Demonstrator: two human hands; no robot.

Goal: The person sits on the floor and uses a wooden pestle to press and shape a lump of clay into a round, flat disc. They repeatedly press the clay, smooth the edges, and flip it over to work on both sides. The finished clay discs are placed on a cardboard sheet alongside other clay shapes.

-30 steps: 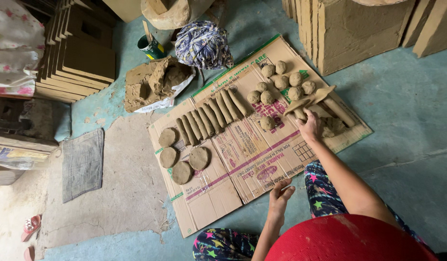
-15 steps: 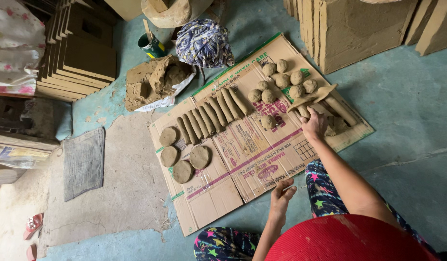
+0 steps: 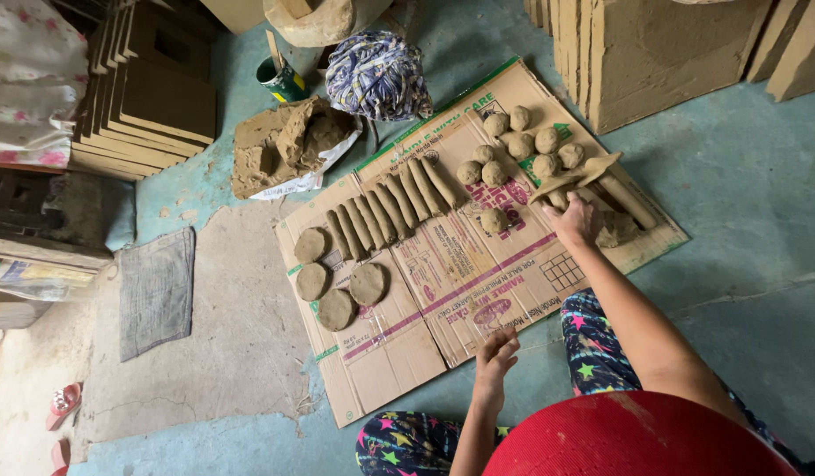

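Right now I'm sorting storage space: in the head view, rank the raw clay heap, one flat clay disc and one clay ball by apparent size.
1. raw clay heap, clearly largest.
2. flat clay disc.
3. clay ball, smallest.
All lie at floor level, so nearness hardly skews this.

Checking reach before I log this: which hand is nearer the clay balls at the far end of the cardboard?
Right. The right hand is stretched out beside the clay balls, just below them. The left hand rests at the cardboard's near edge, well away.

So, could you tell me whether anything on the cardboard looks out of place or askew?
Mostly tidy: clay rolls lie in a row, discs and balls sit grouped. One clay ball sits apart from its cluster, and the long pieces by the right hand lie crossed, unaligned.
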